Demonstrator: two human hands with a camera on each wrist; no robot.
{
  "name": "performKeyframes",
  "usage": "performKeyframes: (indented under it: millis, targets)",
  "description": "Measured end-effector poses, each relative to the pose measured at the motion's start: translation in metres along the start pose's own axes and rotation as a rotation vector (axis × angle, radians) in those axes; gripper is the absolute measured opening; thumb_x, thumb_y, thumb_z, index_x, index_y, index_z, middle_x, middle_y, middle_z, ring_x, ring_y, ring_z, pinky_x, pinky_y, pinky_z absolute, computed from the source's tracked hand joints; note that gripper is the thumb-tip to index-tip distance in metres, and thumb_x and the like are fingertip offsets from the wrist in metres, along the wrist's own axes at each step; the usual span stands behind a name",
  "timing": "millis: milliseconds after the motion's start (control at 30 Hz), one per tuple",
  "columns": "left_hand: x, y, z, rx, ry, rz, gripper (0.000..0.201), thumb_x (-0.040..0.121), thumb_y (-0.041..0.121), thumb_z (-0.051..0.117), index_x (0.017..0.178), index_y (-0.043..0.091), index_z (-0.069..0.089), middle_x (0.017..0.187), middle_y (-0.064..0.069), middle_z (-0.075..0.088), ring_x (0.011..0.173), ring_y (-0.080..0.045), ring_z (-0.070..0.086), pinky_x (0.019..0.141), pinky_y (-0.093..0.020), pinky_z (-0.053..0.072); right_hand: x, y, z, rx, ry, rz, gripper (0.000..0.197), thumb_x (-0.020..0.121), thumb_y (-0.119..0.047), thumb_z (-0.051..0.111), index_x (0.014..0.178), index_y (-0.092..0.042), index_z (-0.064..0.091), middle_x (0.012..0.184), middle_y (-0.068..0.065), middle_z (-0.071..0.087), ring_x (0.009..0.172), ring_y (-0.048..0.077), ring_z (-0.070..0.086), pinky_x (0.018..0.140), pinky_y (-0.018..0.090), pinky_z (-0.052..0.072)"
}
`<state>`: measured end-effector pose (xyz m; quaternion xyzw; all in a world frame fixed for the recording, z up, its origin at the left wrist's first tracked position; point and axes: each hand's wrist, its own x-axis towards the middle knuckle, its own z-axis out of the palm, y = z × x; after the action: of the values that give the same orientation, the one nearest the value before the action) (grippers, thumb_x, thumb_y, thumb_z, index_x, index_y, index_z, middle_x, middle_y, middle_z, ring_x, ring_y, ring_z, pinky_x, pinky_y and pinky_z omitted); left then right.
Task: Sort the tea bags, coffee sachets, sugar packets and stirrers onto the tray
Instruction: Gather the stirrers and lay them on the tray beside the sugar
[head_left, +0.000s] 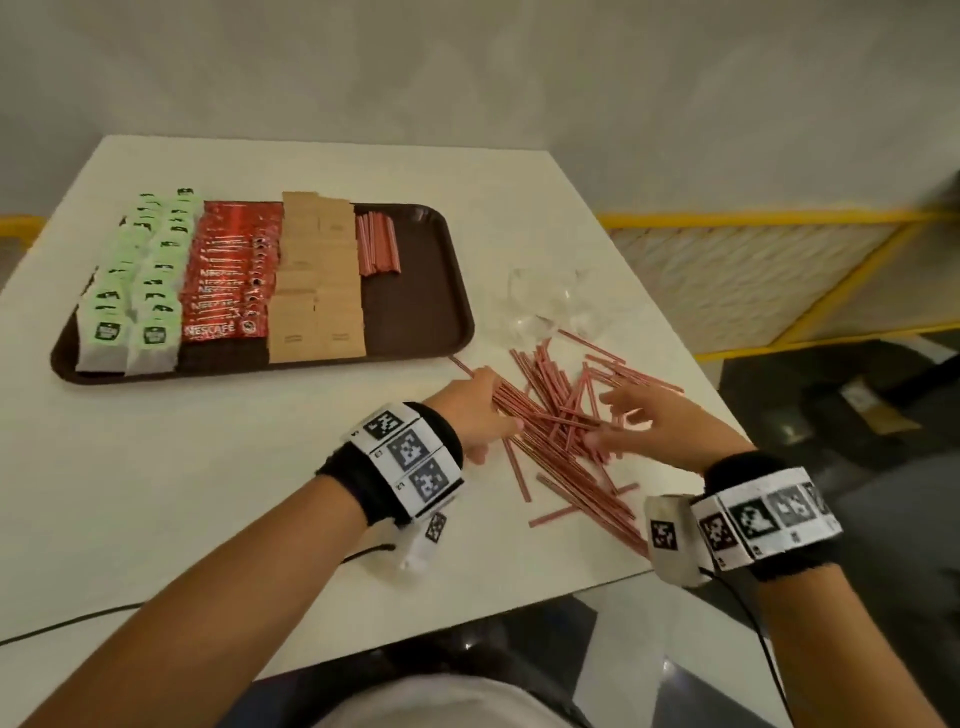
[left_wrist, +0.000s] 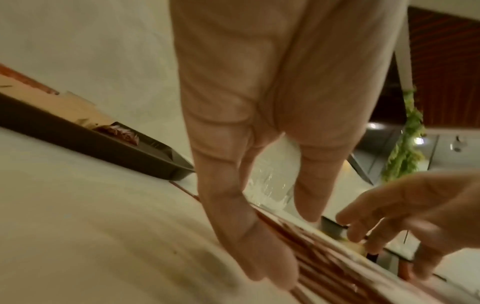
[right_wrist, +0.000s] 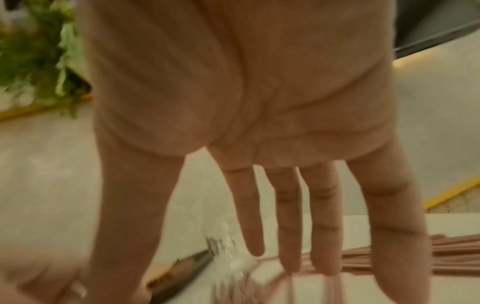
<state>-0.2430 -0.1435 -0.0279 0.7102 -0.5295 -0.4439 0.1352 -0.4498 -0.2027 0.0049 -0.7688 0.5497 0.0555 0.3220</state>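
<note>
the left hand presses straight fingers against the left side of the loose stirrers on the table. the right hand, fingers spread wide, touches the pile's right side. the tray holds tea bags, coffee sachets, sugar packets and a small stirrer bundle.

Left hand and right hand low and close together, fingers straight and spread, palms down.
</note>
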Motion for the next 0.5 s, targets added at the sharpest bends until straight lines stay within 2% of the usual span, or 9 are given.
performKeyframes:
  millis: [100, 167, 233, 333, 433, 500]
  targets:
    - [0.008, 0.006, 0.012, 0.207, 0.000, 0.018, 0.079, 0.082, 0.025, 0.068, 0.144, 0.015, 0.020, 0.113, -0.015, 0.061, 0.097, -0.025, 0.062, 0.084, -0.031, 0.051, -0.005, 0.017, 0.014, -0.280, -0.097, 0.054, 0.107, 0.060, -0.052, 0.080, 0.147, -0.024, 0.024, 0.147, 0.003, 0.028, 0.137, 0.023, 0.024, 0.108, 0.044, 0.030]
    - [0.013, 0.007, 0.017, 0.322, 0.020, 0.013, 0.094, 0.078, 0.026, 0.073, 0.148, 0.017, 0.011, 0.131, -0.014, 0.050, 0.112, -0.025, 0.054, 0.090, -0.030, 0.046, -0.004, 0.026, 0.024, -0.349, -0.127, 0.037, 0.121, 0.056, -0.052, 0.083, 0.149, -0.028, 0.009, 0.152, 0.002, 0.013, 0.141, 0.025, 0.009, 0.111, 0.049, 0.025]
    - [0.014, 0.010, 0.018, 0.372, 0.038, -0.013, 0.098, 0.075, 0.028, 0.076, 0.148, 0.015, 0.013, 0.142, -0.012, 0.040, 0.124, -0.025, 0.046, 0.100, -0.031, 0.041, 0.002, 0.031, 0.030, -0.406, -0.128, -0.019, 0.128, 0.054, -0.053, 0.083, 0.149, -0.029, 0.000, 0.154, 0.001, 0.004, 0.142, 0.027, 0.003, 0.111, 0.053, 0.022]
    - [0.017, 0.013, 0.016, 0.397, 0.078, -0.042, 0.076, 0.074, 0.033, 0.076, 0.137, 0.013, 0.038, 0.134, -0.007, 0.046, 0.120, -0.024, 0.048, 0.099, -0.031, 0.041, 0.015, 0.028, 0.030, -0.452, -0.147, -0.085, 0.126, 0.056, -0.054, 0.081, 0.150, -0.026, 0.001, 0.155, 0.005, 0.007, 0.142, 0.029, 0.008, 0.112, 0.054, 0.021]
    - [0.021, 0.014, 0.017, 0.409, 0.154, -0.063, 0.060, 0.072, 0.036, 0.075, 0.123, 0.017, 0.050, 0.123, -0.008, 0.050, 0.111, -0.023, 0.051, 0.096, -0.033, 0.044, 0.029, 0.017, 0.027, -0.377, -0.124, -0.138, 0.108, 0.064, -0.044, 0.081, 0.148, -0.016, 0.018, 0.149, 0.010, 0.022, 0.138, 0.029, 0.022, 0.111, 0.047, 0.030]
    - [0.023, 0.015, 0.020, 0.385, 0.198, -0.071, 0.051, 0.075, 0.033, 0.072, 0.120, 0.017, 0.053, 0.120, -0.008, 0.048, 0.111, -0.022, 0.050, 0.094, -0.030, 0.042, 0.036, 0.011, 0.027, -0.335, -0.090, -0.176, 0.091, 0.069, -0.037, 0.079, 0.142, -0.012, 0.031, 0.137, 0.011, 0.034, 0.127, 0.027, 0.036, 0.106, 0.040, 0.038]
